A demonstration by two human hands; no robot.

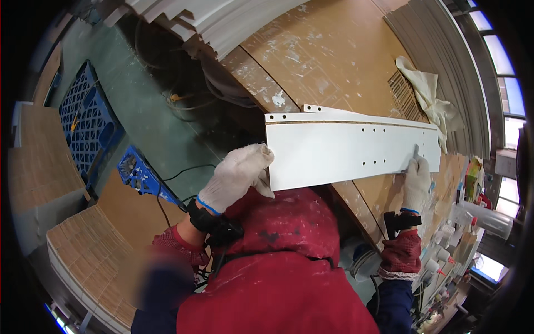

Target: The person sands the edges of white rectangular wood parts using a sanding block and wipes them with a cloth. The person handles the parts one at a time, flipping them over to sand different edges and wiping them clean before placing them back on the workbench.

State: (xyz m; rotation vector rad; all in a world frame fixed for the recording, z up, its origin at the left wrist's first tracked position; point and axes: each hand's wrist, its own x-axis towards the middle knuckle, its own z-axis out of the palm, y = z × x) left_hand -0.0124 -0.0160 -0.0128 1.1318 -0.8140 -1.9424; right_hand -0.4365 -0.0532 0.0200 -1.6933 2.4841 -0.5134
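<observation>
Left hand (240, 171) grips the board (328, 153); right hand (417, 183), well apart, holds a tool (416, 150) over it; holes (374, 130) made, remainder unclear.

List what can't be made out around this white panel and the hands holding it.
All in the head view:
- White panel: its underside, turned away from the camera.
- Left hand: some fingers, hidden behind the panel's end.
- Grey thing at the right hand: too small to identify.
- Left sleeve: partly blurred, cut off by the lower edge.
</observation>
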